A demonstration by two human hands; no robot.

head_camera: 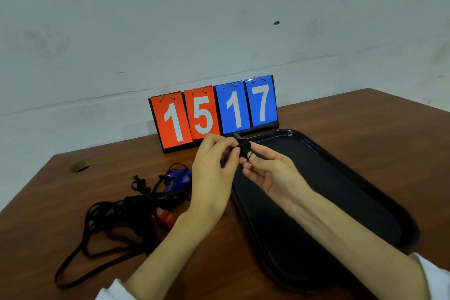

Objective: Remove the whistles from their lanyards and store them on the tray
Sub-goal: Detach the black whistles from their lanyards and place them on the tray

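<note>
Head view: a black whistle [244, 147] is held in the air between both hands, above the tray's far left corner and just in front of the scoreboard. The left hand [214, 173] pinches it from the left with curled fingertips, and the right hand [270, 173] pinches it from the right between thumb and fingers, palm turned up. A small metal ring glints by the right fingertips; what it belongs to is unclear. Beneath and to the right lies the black tray [328, 202], with no whistle visible in it. Left of the hands, a tangle of black lanyards [117, 217] sprawls on the brown wooden table [365, 117]. A blue whistle [179, 178] sits at the tangle's far side and a red whistle [168, 218] at its near side, both among the cords. The flip scoreboard [214, 112] stands at the table's back edge, reading 15 in red and 17 in blue. White sleeves show at both wrists.
</note>
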